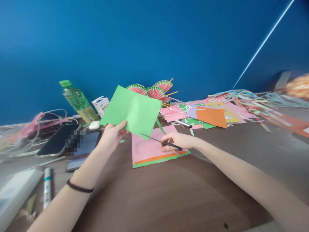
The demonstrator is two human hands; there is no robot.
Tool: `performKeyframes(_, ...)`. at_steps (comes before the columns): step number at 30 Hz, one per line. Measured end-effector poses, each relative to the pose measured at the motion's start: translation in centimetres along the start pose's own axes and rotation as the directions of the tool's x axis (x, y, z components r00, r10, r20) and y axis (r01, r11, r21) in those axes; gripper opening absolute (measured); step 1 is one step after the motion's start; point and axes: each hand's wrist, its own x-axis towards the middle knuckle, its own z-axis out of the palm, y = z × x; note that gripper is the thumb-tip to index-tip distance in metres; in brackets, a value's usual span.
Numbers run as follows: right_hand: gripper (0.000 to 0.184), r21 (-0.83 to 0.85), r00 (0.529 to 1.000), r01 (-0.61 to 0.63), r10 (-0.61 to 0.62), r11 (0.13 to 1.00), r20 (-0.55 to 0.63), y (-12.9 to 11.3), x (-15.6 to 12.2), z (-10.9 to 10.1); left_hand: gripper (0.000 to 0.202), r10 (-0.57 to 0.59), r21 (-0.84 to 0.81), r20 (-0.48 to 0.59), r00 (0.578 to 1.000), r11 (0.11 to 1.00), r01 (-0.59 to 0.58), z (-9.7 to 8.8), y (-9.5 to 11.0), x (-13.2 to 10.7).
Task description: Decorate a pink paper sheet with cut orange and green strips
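A green sheet of paper (132, 111) is pinched at its lower edge by my left hand (115, 134), thumb on top. My right hand (175, 141) is closed round the dark handles of a pair of scissors (156, 140). The scissors' blades lie along the sheet's bottom edge, near its lower right corner. A narrow green strip (161, 126) hangs near the sheet's right side, just above my right hand. Beneath both, a pink sheet (145, 151) lies on the table, with an orange and a green band along its near edge.
Pink-and-green folded paper fans (155, 91) stand against the blue wall. A green-capped bottle (79, 101), a small box (100, 104), a white earphone case (94, 125) and two phones (59, 140) are on the left. Coloured papers (211, 116), a pen (183, 123) and paper strips (253, 100) lie right.
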Motion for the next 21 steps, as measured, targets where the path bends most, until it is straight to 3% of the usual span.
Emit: performKeyframes(21,0.033,-0.039,0.999,0.012,-0.013,0.999,-0.033,0.76,0.12,-0.31,0.016,0.013,0.014,0.006,1.0,1.0,-0.014,-0.17,-0.22,0.07)
